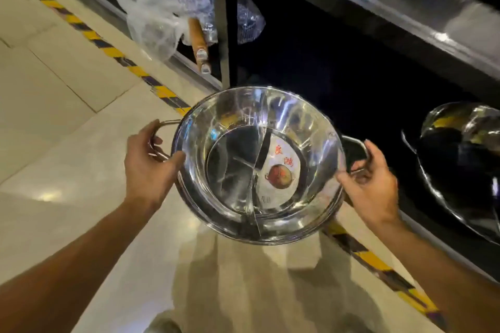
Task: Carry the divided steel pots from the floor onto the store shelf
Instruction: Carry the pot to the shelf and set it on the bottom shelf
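A shiny divided steel pot point(235, 127) hangs in mid-air at the centre of the head view, above the floor and at the dark mouth of the lower shelf point(338, 67). A curved partition splits its bowl, and a white label with red characters lies in the right half. My left hand point(150, 162) grips the pot's left wire handle, thumb on the rim. On the opposite side my right hand point(370, 181) holds the right handle. Another rim shows beneath it, so more than one pot may be nested.
Yellow-and-black hazard tape point(89, 35) runs along the tiled floor at the shelf's foot. Plastic-wrapped goods point(157, 8) and wooden handles point(198, 43) fill the left bay. A wrapped dark wok point(460, 159) sits in the shelf at right. An upper steel shelf point(405, 8) carries a price tag.
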A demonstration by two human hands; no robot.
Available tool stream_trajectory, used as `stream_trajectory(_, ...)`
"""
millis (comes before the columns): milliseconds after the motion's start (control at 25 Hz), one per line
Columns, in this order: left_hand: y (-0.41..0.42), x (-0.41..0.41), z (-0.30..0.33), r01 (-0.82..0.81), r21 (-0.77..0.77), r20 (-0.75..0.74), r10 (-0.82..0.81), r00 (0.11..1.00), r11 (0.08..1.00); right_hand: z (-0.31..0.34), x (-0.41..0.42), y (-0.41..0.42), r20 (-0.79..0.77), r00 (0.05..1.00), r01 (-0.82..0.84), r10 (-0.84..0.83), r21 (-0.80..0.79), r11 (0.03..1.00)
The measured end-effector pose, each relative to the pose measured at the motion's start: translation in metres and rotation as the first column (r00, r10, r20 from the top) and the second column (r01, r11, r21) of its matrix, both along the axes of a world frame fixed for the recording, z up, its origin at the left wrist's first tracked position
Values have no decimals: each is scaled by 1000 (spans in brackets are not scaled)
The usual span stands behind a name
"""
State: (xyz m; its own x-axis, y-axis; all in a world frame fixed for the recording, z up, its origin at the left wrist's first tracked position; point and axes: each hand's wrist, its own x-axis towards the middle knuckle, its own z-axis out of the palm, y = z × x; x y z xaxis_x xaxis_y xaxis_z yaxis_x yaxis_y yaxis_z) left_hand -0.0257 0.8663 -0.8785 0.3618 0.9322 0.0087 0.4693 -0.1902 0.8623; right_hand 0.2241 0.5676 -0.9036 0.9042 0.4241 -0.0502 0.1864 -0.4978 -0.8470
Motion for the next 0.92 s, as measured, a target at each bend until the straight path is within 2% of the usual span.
stream_trajectory(160, 20, 38, -6, 50, 111, 20, -53, 998, 993, -2, 66, 28, 113, 993, -15, 21, -53, 998)
stream_trajectory(280, 24, 55, -3, 159, 212, -53, -151, 987, 964, 15, 106, 25, 195, 980, -19, 49, -154, 988)
stream_trajectory(360, 21, 63, 7, 180, 227, -46, -174, 984, 957, 30, 117, 23, 194, 978, -28, 71, -217, 976)
stream_trajectory(480, 11, 75, 28, 211, 222, -33, -209, 977, 952, 48, 108, 14, 126, 992, 29, 2, -247, 969)
stream_trajectory(640, -4, 85, 22, 287, 232, -75, -277, 958, 930, 44, 96, 9, 145, 981, 150, -127, -166, 975)
stream_trajectory(720, -7, 90, 12, 262, 215, -71, -253, 965, 941, 45, 102, 15, 130, 974, 198, -184, -109, 974)
stream_trajectory(840, -5, 107, 7, 210, 204, 20, -218, 976, 956, 53, 108, 20, 132, 961, 254, -243, -81, 964)
stream_trajectory(920, -5, 121, 10, 188, 154, 85, -203, 976, 970, 57, 98, 25, 77, 969, 237, -235, -21, 971)
